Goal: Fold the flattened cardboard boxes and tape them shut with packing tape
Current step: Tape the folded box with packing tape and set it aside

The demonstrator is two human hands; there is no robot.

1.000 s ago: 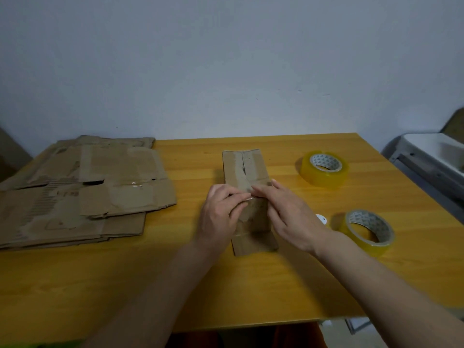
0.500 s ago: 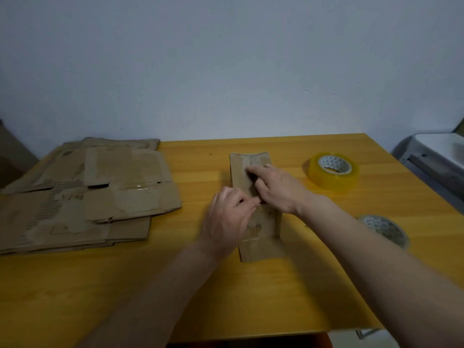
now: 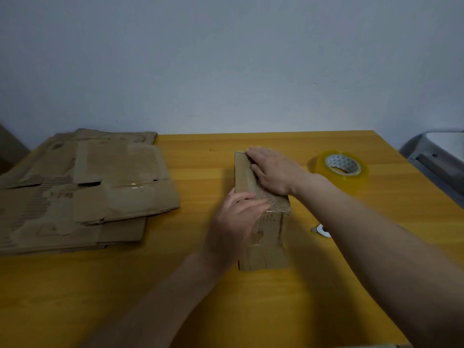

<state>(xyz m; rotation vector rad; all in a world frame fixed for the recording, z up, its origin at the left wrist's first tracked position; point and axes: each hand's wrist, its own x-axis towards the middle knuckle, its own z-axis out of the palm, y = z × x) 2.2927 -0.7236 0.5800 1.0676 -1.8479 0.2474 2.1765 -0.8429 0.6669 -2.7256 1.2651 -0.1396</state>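
A small folded cardboard box (image 3: pixel 266 244) stands mid-table with clear tape along its top seam. My right hand (image 3: pixel 272 169) lies flat on the far part of the box top, fingers straight and reaching its far edge. My left hand (image 3: pixel 236 219) rests on the near left corner of the box, fingers laid across the top edge. A stack of flattened cardboard boxes (image 3: pixel 82 189) lies on the left of the table. A roll of yellowish packing tape (image 3: pixel 342 170) sits to the right of the box.
The yellow wooden table (image 3: pixel 288 310) ends at a pale wall behind. A small white object (image 3: pixel 322 230) shows beside my right forearm. A grey-white bin (image 3: pixel 437 154) stands off the table's right edge. My right arm hides the table's right front.
My right hand has slid along the box top from the near middle to the far end. My left hand stayed at the near corner. The view shifted, and my arm now hides the second tape roll.
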